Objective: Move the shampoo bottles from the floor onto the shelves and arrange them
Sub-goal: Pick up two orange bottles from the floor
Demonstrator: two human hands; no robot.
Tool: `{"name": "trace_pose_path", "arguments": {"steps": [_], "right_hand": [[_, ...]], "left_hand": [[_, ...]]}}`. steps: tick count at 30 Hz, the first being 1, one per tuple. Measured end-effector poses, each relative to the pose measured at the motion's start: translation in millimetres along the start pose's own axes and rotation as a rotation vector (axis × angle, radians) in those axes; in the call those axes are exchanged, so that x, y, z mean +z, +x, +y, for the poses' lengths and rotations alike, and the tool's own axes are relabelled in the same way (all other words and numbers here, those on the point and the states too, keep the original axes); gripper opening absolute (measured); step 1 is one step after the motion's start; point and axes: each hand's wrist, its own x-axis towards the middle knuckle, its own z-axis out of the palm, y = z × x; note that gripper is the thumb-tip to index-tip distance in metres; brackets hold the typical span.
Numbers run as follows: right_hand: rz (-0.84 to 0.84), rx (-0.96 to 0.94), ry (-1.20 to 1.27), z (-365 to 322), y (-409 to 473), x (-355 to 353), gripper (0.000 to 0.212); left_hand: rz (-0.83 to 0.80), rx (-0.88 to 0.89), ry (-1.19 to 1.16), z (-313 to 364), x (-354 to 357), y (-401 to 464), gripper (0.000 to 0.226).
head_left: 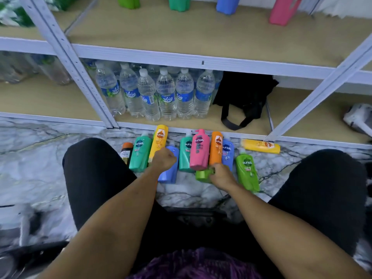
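Several Sunsilk shampoo bottles lie in a row on the marble floor [40, 158] in front of the shelf. From the left they are a small brown bottle [126, 153], a teal bottle [140, 153], a yellow bottle [160, 138], a blue bottle [169, 176], a second teal one [184, 156], a pink bottle [200, 150], an orange bottle [216, 148] and another blue one [227, 153]. My left hand [164, 159] is curled over the upper part of the near blue bottle. My right hand [221, 175] grips a light green bottle [201, 175] on the floor. Another green bottle [247, 170] and a yellow one [260, 146] lie to the right.
The upper shelf board [181, 35] carries a green [128, 2], a teal [179, 4], a blue [227, 5] and a pink bottle [283, 11]. The bottom shelf holds several water bottles [167, 95] and a black bag [243, 95]. White uprights [66, 57] frame the bay. My knees flank the row.
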Motion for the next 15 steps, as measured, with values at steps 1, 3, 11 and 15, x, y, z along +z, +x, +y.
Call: {"name": "trace_pose_path", "arguments": {"steps": [1, 3, 11, 15], "right_hand": [[0.007, 0.0, 0.013, -4.5, -1.8, 0.2, 0.005], [0.036, -0.016, 0.071, -11.5, -0.4, 2.6, 0.009], [0.005, -0.075, 0.048, 0.3, 12.0, 21.4, 0.016], [-0.06, -0.112, 0.03, -5.4, 38.4, 35.8, 0.022]], "left_hand": [[0.004, 0.001, -0.016, -1.1, 1.2, -2.3, 0.02], [0.003, -0.007, -0.039, -5.7, 3.2, -7.8, 0.018], [0.077, -0.148, -0.022, -52.2, -3.4, -19.6, 0.013], [0.124, -0.297, -0.096, -75.7, -1.9, -18.3, 0.017]]}}
